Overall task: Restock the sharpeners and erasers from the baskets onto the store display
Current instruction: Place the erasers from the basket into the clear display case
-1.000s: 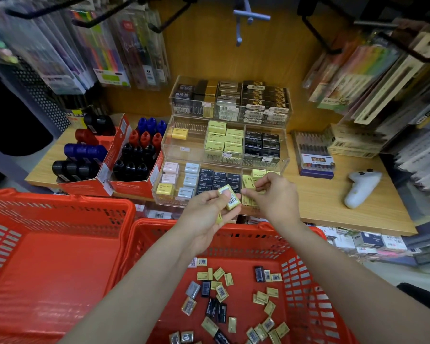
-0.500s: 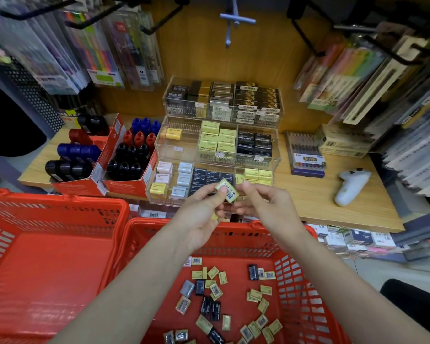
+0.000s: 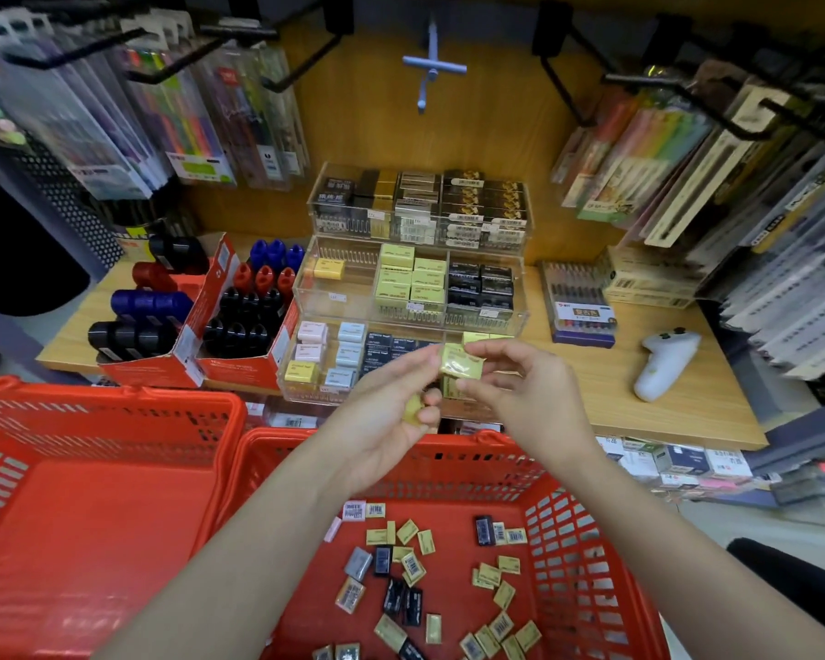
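shelf [image 3: 591, 402] behind; yellow eraser [image 3: 460, 363] pinched between both hands' fingers [image 3: 484, 349]

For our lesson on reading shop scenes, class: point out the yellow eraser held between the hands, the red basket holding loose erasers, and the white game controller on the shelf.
yellow eraser [image 3: 460, 363], head view, on its wrapped top face.
red basket [image 3: 587, 554], head view, on its slotted right wall.
white game controller [image 3: 665, 366], head view, on the middle of its body.

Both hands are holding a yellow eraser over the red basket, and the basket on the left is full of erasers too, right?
Not quite. The head view shows both hands on a yellow eraser over the red basket of erasers, but the left basket has none showing in it.
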